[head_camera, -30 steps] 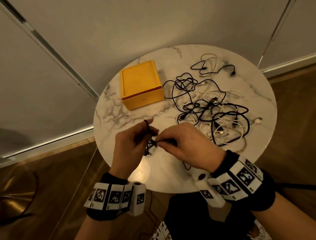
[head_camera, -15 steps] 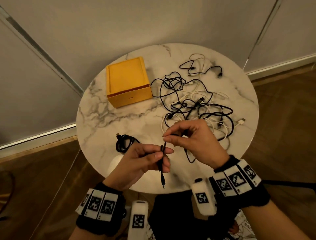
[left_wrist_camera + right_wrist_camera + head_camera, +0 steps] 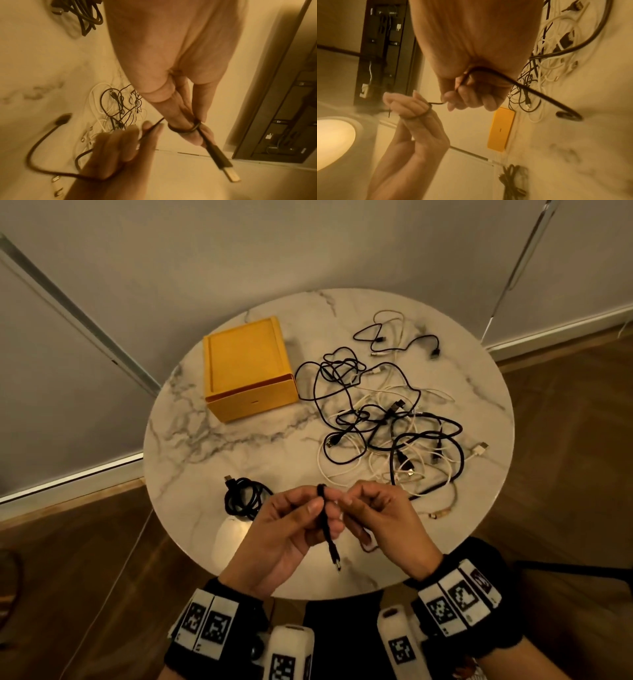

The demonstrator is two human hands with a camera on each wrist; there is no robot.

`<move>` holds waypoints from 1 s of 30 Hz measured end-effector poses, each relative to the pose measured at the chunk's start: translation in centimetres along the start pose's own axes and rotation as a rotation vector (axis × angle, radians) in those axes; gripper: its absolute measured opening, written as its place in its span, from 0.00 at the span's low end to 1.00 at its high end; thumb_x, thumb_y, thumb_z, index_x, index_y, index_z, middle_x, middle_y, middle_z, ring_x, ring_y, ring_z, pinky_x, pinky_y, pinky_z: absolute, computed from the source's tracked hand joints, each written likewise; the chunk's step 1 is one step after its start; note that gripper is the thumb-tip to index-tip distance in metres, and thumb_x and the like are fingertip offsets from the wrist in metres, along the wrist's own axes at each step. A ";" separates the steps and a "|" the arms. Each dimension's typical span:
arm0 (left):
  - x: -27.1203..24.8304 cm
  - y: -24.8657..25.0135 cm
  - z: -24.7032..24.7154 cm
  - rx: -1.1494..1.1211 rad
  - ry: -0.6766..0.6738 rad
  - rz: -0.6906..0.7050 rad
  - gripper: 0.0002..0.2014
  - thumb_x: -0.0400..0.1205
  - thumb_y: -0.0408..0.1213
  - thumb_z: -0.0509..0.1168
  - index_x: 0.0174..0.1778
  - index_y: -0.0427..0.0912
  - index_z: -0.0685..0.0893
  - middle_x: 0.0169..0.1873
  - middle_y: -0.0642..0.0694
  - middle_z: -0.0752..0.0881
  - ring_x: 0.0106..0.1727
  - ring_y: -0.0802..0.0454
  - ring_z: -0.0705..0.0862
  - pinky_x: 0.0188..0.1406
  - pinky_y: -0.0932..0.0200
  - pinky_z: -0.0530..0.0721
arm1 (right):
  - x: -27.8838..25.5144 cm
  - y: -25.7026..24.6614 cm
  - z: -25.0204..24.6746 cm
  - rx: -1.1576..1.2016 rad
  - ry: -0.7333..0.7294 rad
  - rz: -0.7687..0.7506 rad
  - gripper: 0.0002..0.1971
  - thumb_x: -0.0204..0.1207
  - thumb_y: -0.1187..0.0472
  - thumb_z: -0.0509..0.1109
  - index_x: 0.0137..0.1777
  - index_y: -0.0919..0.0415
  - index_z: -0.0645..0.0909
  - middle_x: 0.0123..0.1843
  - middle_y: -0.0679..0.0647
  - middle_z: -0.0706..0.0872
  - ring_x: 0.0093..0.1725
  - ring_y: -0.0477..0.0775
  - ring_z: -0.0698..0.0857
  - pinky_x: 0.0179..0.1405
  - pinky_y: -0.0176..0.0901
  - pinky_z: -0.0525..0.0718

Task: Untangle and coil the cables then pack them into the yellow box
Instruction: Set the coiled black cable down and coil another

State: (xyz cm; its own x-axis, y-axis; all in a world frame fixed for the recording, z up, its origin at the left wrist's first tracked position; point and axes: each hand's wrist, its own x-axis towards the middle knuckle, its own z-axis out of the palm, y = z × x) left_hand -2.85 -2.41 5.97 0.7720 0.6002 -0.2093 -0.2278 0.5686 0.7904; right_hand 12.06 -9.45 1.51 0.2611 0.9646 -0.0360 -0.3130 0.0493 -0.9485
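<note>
A black cable point(image 3: 329, 537) is looped once round the fingers of my left hand point(image 3: 301, 525), its USB plug point(image 3: 229, 174) hanging free below. My right hand point(image 3: 370, 508) pinches the same cable point(image 3: 436, 103) just beside the left fingers, and the rest trails back toward the pile. A tangle of black and white cables point(image 3: 387, 426) lies on the right half of the round marble table point(image 3: 212, 440). One coiled black cable point(image 3: 243, 498) rests at the near left. The open yellow box point(image 3: 246, 371) stands at the far left and looks empty.
The table's front edge runs just under my hands, with wooden floor point(image 3: 85, 577) below. A short black cable and a white one point(image 3: 397, 337) lie apart at the far side. A pale wall point(image 3: 308, 244) rises behind the table.
The coiled black cable was set down at the near left. Both hands took up another black cable, and its first turn now goes round my left fingers.
</note>
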 end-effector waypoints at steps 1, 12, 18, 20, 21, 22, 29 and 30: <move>0.2 0.2 -0.2 -0.023 0.018 0.020 0.19 0.65 0.42 0.82 0.48 0.36 0.91 0.34 0.45 0.89 0.35 0.53 0.88 0.36 0.64 0.85 | -0.3 0.4 0.1 -0.001 -0.005 0.031 0.11 0.78 0.60 0.70 0.36 0.65 0.84 0.21 0.67 0.71 0.17 0.51 0.66 0.16 0.37 0.63; 1.8 -0.8 -0.1 0.302 0.216 0.138 0.13 0.72 0.23 0.72 0.48 0.43 0.93 0.39 0.41 0.91 0.41 0.47 0.90 0.44 0.61 0.86 | -2.9 -1.5 -0.7 -0.745 -0.189 -0.052 0.07 0.81 0.55 0.67 0.48 0.54 0.86 0.28 0.50 0.81 0.27 0.44 0.75 0.30 0.38 0.73; 1.0 -1.5 0.1 0.583 0.104 0.023 0.18 0.75 0.17 0.68 0.57 0.38 0.86 0.45 0.41 0.92 0.50 0.46 0.91 0.51 0.62 0.85 | -3.8 -3.3 -1.3 -1.161 -0.481 -0.085 0.09 0.83 0.52 0.59 0.56 0.50 0.79 0.45 0.53 0.86 0.46 0.57 0.82 0.45 0.53 0.78; 0.7 -1.8 -0.1 0.724 0.042 -0.028 0.20 0.77 0.17 0.66 0.60 0.41 0.85 0.48 0.46 0.92 0.54 0.51 0.90 0.54 0.62 0.84 | -3.6 -3.9 -1.5 -1.215 -0.499 -0.095 0.09 0.83 0.51 0.59 0.53 0.51 0.78 0.48 0.53 0.85 0.49 0.58 0.82 0.45 0.51 0.77; 0.5 -2.0 -0.2 0.777 0.001 -0.057 0.20 0.78 0.18 0.65 0.62 0.43 0.85 0.50 0.48 0.92 0.56 0.53 0.89 0.57 0.61 0.84 | -3.5 -4.2 -1.7 -1.222 -0.504 -0.098 0.09 0.83 0.50 0.60 0.53 0.51 0.79 0.48 0.53 0.85 0.49 0.57 0.82 0.45 0.50 0.77; 0.3 -2.0 -0.5 0.810 -0.050 -0.086 0.20 0.80 0.19 0.65 0.62 0.44 0.85 0.52 0.49 0.91 0.58 0.54 0.88 0.59 0.60 0.83 | -3.3 -4.5 -1.8 -1.216 -0.517 -0.101 0.08 0.83 0.50 0.61 0.52 0.51 0.80 0.48 0.52 0.86 0.48 0.55 0.82 0.45 0.48 0.76; -0.8 -1.8 -0.7 0.631 -0.363 -0.310 0.11 0.84 0.27 0.58 0.58 0.30 0.84 0.51 0.36 0.88 0.53 0.42 0.87 0.56 0.56 0.81 | -1.7 -6.1 -2.9 -0.964 -0.531 -0.057 0.09 0.73 0.52 0.78 0.38 0.57 0.85 0.30 0.45 0.83 0.31 0.42 0.79 0.31 0.29 0.71; -0.9 -1.6 -0.7 0.565 -0.381 -0.333 0.13 0.84 0.28 0.58 0.59 0.27 0.82 0.51 0.35 0.88 0.51 0.42 0.87 0.55 0.57 0.80 | -1.6 -6.1 -3.1 -0.903 -0.501 -0.038 0.10 0.71 0.53 0.80 0.38 0.58 0.84 0.29 0.45 0.83 0.30 0.43 0.79 0.30 0.29 0.72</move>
State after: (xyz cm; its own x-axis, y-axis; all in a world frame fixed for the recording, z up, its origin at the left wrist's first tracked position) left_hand -3.59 -3.50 4.49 0.9218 0.1530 -0.3561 0.3127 0.2494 0.9165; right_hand 16.36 -12.09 6.34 -0.2183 0.9740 -0.0615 0.5436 0.0690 -0.8365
